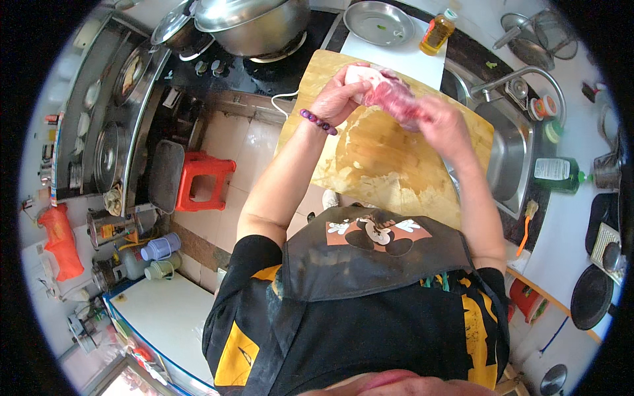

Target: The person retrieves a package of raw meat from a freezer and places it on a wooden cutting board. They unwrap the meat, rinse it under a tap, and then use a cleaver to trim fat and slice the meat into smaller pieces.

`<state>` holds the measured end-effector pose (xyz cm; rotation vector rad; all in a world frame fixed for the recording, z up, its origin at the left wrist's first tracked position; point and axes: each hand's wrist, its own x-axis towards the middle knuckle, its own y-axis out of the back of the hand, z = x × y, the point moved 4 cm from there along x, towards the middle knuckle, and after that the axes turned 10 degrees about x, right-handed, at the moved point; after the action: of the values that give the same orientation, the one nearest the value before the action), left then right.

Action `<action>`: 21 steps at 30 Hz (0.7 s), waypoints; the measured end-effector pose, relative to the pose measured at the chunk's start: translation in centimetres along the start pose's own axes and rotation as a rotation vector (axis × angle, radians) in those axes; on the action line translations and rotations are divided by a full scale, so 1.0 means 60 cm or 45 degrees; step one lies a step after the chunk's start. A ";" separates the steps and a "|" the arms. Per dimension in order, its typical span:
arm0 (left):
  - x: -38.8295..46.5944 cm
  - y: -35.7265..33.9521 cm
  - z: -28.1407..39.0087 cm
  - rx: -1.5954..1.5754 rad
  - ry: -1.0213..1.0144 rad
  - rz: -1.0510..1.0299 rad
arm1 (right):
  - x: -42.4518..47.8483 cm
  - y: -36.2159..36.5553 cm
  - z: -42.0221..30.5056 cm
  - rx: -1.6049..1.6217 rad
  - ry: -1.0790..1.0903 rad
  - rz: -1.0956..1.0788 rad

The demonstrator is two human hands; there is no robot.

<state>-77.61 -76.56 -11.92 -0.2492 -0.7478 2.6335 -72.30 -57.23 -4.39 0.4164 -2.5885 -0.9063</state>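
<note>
Raised over the wooden cutting board (pixel 376 148) is a piece of raw meat (pixel 392 96), pink-red with a pale fatty end. My left hand (pixel 339 96), with a beaded bracelet at the wrist, grips the pale end with the thumb on top. At the opposite end, my right hand (pixel 444 126) is closed around the red part; it is blurred, and its fingertips are partly hidden. Wet patches and pale marks cover the board's surface. By the board's right edge, a shiny item shows partly behind my right forearm; I cannot tell what it is.
Behind the board are a metal plate (pixel 379 22) with green scraps and an oil bottle (pixel 438 32). A sink (pixel 510 153) with a curved faucet (pixel 525 74) lies right. A large lidded pot (pixel 252 29) stands on the stove at left. A red stool (pixel 205 180) is on the floor.
</note>
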 end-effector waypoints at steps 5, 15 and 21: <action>-0.031 0.088 -0.074 0.687 0.145 0.003 | -0.073 -0.148 0.047 -0.090 -0.012 -0.167; -0.125 0.113 -0.088 0.884 0.143 0.306 | -0.143 -0.111 0.093 -0.110 -0.224 0.114; -0.057 0.063 -0.069 2.143 0.149 0.172 | -0.257 -0.001 0.176 -0.564 -0.599 0.444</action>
<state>-74.59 -79.00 -17.19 0.0624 1.5437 2.3763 -63.11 -45.64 -15.79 -0.4031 -2.6065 -1.5302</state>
